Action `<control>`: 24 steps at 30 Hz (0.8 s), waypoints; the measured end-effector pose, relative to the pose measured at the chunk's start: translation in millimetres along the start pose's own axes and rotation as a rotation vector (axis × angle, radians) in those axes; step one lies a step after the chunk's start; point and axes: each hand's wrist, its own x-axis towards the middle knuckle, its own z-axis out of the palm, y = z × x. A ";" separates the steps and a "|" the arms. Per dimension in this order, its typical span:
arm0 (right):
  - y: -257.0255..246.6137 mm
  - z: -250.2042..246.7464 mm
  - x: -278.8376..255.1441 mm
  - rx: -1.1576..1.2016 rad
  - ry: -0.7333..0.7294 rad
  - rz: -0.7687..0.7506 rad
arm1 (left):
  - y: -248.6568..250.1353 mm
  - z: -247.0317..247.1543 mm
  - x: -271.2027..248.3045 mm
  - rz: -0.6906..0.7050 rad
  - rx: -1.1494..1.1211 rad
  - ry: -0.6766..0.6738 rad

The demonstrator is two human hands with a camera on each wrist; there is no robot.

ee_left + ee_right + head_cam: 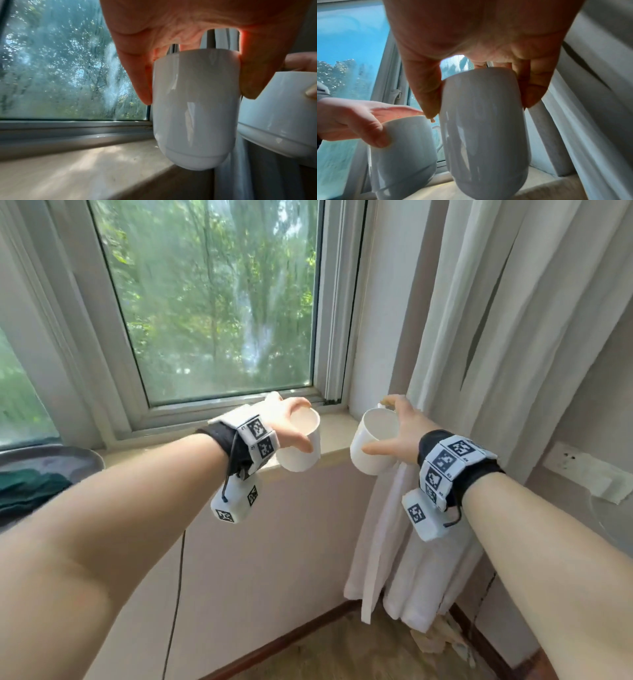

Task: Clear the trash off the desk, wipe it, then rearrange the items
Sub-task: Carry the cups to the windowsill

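Left hand: the left hand (pixel 294 424) grips one white cup (pixel 301 443) from above by its rim, over the windowsill (pixel 334 436).
Right hand: the right hand (pixel 399 433) grips a second white cup (pixel 371 445) just beside the sill's edge.
Count: two cups, two hands.
Risk: the glossy cups could slip from fingertip grips, or knock together, being close.
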 end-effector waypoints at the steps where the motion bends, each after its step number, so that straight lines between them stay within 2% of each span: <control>1: -2.8 0.0 15.1 -0.015 0.000 0.004 | -1.4 -1.4 15.3 0.007 0.019 -0.002; 6: -16.5 8.8 88.9 -0.084 0.022 0.061 | -17.4 2.4 91.6 0.079 0.064 -0.083; 12: -25.8 30.5 170.6 -0.114 -0.043 0.132 | -33.6 6.8 166.5 0.177 0.073 -0.169; 18: -19.9 43.7 221.1 -0.183 -0.095 0.151 | -31.7 23.3 201.8 0.174 0.070 -0.194; 24: -8.0 53.7 246.3 -0.209 -0.142 0.140 | -29.1 33.0 218.2 0.144 0.091 -0.214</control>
